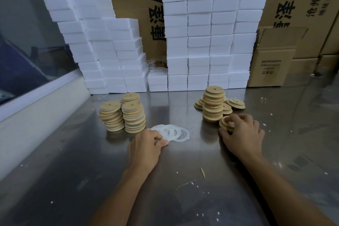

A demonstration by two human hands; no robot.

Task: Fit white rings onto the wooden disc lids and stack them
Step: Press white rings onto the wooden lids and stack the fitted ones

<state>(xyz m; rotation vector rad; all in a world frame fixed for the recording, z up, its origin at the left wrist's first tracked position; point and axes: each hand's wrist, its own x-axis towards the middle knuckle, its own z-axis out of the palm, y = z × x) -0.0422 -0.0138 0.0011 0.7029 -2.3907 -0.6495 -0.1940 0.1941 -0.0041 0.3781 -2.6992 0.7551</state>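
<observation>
Risk entry: both pick-ups under way.
Our left hand [146, 145] pinches overlapping white rings [172, 132], may lift several; right hand [242, 130] grips bare wooden lids [226, 124] beside the tall unringed stack [213, 104], may topple it.

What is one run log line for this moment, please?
left hand: picking white rings | right hand: gripping wooden lids | ringed stacks: left | bare stack: right

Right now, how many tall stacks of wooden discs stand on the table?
4: three stacks on the left, and one on the right. Lower piles beside it may hide more.
</observation>
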